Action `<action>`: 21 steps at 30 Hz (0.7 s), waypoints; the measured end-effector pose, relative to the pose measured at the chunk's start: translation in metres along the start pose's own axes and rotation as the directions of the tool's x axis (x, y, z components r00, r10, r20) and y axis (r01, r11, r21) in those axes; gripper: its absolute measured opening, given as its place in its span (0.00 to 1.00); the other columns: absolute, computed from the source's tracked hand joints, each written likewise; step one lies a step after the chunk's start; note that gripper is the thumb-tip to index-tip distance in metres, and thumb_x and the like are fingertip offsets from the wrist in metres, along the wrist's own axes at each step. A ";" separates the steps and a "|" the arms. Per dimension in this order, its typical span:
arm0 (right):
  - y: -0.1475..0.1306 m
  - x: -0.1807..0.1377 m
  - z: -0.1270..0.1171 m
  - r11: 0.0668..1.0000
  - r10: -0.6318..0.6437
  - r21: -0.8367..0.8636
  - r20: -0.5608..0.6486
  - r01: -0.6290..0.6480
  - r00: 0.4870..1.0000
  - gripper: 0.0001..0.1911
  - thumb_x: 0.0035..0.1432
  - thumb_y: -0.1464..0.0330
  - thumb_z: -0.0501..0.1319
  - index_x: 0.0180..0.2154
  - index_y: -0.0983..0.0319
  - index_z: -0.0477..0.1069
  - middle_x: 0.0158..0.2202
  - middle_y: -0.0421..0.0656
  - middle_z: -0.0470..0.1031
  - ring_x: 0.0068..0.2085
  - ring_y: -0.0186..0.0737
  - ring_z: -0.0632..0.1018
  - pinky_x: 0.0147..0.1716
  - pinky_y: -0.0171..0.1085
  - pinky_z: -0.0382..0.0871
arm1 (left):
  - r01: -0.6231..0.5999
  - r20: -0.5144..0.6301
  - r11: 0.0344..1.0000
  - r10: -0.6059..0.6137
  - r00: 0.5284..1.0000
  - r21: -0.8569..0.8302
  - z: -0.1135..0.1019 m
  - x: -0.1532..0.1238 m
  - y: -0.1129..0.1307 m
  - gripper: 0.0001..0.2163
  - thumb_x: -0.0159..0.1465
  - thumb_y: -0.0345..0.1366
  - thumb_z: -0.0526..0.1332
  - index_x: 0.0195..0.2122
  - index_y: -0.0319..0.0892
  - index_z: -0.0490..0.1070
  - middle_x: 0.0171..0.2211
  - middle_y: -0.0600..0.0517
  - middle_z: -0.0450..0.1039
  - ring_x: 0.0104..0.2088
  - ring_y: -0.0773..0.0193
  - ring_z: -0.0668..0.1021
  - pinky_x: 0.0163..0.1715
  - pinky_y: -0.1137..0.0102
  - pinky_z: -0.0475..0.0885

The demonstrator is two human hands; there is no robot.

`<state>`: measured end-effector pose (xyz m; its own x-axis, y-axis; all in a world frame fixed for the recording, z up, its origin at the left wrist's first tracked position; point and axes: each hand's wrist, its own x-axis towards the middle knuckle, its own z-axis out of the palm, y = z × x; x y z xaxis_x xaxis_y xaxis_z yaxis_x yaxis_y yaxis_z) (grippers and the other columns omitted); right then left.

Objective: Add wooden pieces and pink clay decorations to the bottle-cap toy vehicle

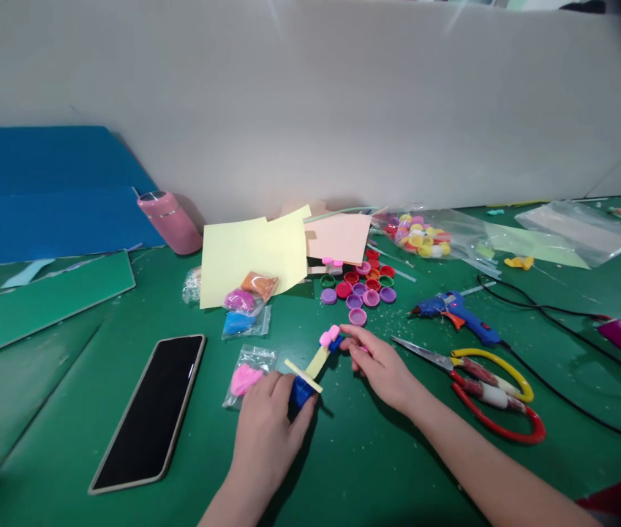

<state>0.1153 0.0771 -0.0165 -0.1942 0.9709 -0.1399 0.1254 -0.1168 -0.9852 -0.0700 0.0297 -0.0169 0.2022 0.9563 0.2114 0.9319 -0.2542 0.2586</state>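
A small craft model (318,362) has a blue base, a pale yellow strip, a thin cross stick and a blue end topped with pink pieces. My left hand (266,421) is closed round its blue base, thumb on the near side. At the model's other end, the bent fingers of my right hand (373,362) press close against the blue and pink part. A bit of pink shows by that thumb, and the fingers partly hide the contact. Left of the model lies a bag of pink clay (247,378). Bottle caps (358,316) in several colours lie just beyond it.
A phone (148,413) lies at the left. Large scissors (475,380) and a blue glue gun (456,315) with a trailing black cord are at the right. Yellow paper (227,252), a pink flask (170,223) and a bag of caps (420,234) line the back.
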 end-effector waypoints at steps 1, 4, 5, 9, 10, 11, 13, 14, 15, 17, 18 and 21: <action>0.000 0.005 0.002 1.000 -0.005 0.027 0.003 0.005 1.000 0.17 0.56 0.67 0.53 0.48 0.61 0.66 0.36 0.42 0.71 0.26 0.31 0.69 0.26 0.32 0.61 | 0.013 -0.011 1.000 -0.013 1.000 0.016 0.001 -0.001 0.002 0.09 0.58 0.40 0.55 0.31 0.40 0.69 0.26 0.47 0.71 0.28 0.56 0.74 0.27 0.66 0.67; 0.001 0.016 0.006 0.992 -0.010 0.126 -0.016 0.012 1.000 0.17 0.55 0.68 0.55 0.47 0.61 0.66 0.37 0.41 0.70 0.26 0.30 0.69 0.24 0.32 0.60 | 0.049 -0.033 0.996 -0.047 0.998 0.068 0.005 0.000 0.010 0.11 0.58 0.41 0.55 0.25 0.40 0.67 0.23 0.47 0.71 0.25 0.55 0.74 0.24 0.66 0.65; 0.001 0.018 0.007 0.986 -0.005 0.166 -0.034 0.011 0.999 0.17 0.54 0.67 0.56 0.47 0.61 0.66 0.36 0.40 0.70 0.25 0.30 0.68 0.24 0.31 0.60 | 0.057 -0.037 0.995 -0.055 0.998 0.083 0.005 0.001 0.013 0.11 0.58 0.41 0.54 0.24 0.40 0.67 0.22 0.47 0.70 0.24 0.55 0.74 0.24 0.65 0.65; -0.002 0.013 0.007 0.931 0.061 0.364 -0.128 -0.010 0.990 0.15 0.54 0.64 0.57 0.43 0.61 0.67 0.28 0.37 0.65 0.23 0.27 0.64 0.22 0.30 0.58 | 0.068 -0.048 0.990 -0.063 0.997 0.119 0.007 0.007 0.022 0.13 0.58 0.43 0.54 0.23 0.40 0.67 0.20 0.47 0.71 0.23 0.54 0.74 0.26 0.63 0.64; -0.003 0.009 0.007 0.907 0.087 0.421 -0.140 -0.020 0.986 0.14 0.54 0.63 0.58 0.42 0.61 0.68 0.27 0.36 0.64 0.23 0.27 0.63 0.22 0.29 0.58 | 0.069 -0.050 0.990 -0.063 0.997 0.124 0.007 0.009 0.024 0.14 0.58 0.44 0.54 0.23 0.40 0.67 0.20 0.47 0.72 0.24 0.53 0.75 0.28 0.62 0.64; -0.004 0.004 0.006 0.878 0.114 0.478 -0.145 -0.032 0.983 0.14 0.54 0.62 0.58 0.41 0.62 0.68 0.26 0.36 0.63 0.23 0.27 0.63 0.22 0.29 0.59 | 0.070 -0.051 0.989 -0.064 0.997 0.126 0.007 0.010 0.026 0.14 0.58 0.45 0.53 0.23 0.40 0.67 0.20 0.46 0.73 0.24 0.53 0.75 0.29 0.61 0.64; -0.006 -0.006 0.006 0.814 0.169 0.579 -0.143 -0.056 0.975 0.14 0.53 0.61 0.58 0.40 0.62 0.69 0.26 0.36 0.62 0.24 0.27 0.64 0.24 0.29 0.61 | 0.072 -0.052 0.990 -0.066 0.996 0.125 0.007 0.012 0.027 0.16 0.57 0.48 0.54 0.23 0.41 0.67 0.21 0.46 0.74 0.25 0.52 0.75 0.30 0.60 0.64; -0.006 -0.012 0.006 0.782 0.196 0.619 -0.139 -0.069 0.971 0.14 0.52 0.61 0.59 0.39 0.61 0.69 0.27 0.37 0.62 0.24 0.28 0.65 0.25 0.30 0.62 | 0.071 -0.053 0.990 -0.065 0.996 0.122 0.007 0.013 0.026 0.17 0.56 0.50 0.54 0.22 0.41 0.67 0.21 0.46 0.74 0.25 0.52 0.75 0.30 0.60 0.64; -0.006 -0.017 0.006 0.754 0.220 0.652 -0.134 -0.081 0.966 0.13 0.52 0.62 0.59 0.39 0.61 0.69 0.27 0.37 0.63 0.25 0.28 0.65 0.25 0.30 0.63 | 0.068 -0.053 0.990 -0.062 0.997 0.120 0.006 0.012 0.026 0.18 0.56 0.51 0.54 0.22 0.41 0.67 0.20 0.46 0.74 0.25 0.52 0.75 0.29 0.60 0.64; -0.006 -0.027 0.007 0.706 0.263 0.700 -0.122 -0.105 0.957 0.12 0.51 0.63 0.60 0.38 0.61 0.70 0.28 0.38 0.64 0.26 0.29 0.67 0.27 0.31 0.64 | 0.070 -0.060 0.992 -0.064 0.996 0.104 0.001 0.008 0.024 0.19 0.54 0.53 0.54 0.22 0.41 0.67 0.20 0.47 0.72 0.24 0.53 0.75 0.29 0.61 0.64; -0.007 -0.031 0.008 0.689 0.279 0.716 -0.117 -0.114 0.953 0.12 0.51 0.64 0.61 0.38 0.61 0.70 0.28 0.38 0.65 0.27 0.30 0.68 0.28 0.32 0.65 | 0.080 -0.071 0.994 -0.075 0.995 0.072 -0.003 0.004 0.024 0.19 0.54 0.53 0.55 0.21 0.41 0.66 0.19 0.47 0.71 0.24 0.53 0.74 0.28 0.61 0.64; -0.010 -0.045 0.009 0.658 0.308 0.743 -0.117 -0.123 0.944 0.11 0.51 0.66 0.61 0.38 0.61 0.70 0.30 0.40 0.67 0.30 0.32 0.71 0.33 0.34 0.67 | 0.173 -0.093 0.951 -0.202 0.975 -0.257 -0.013 -0.014 0.031 0.16 0.54 0.50 0.57 0.22 0.42 0.65 0.19 0.51 0.67 0.23 0.58 0.71 0.26 0.65 0.64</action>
<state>0.1139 0.0322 -0.0012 -0.0312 0.9052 -0.4239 -0.6166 -0.3513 -0.7046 -0.0482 0.0064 0.0005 -0.0194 0.9702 0.2417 0.8435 -0.1139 0.5249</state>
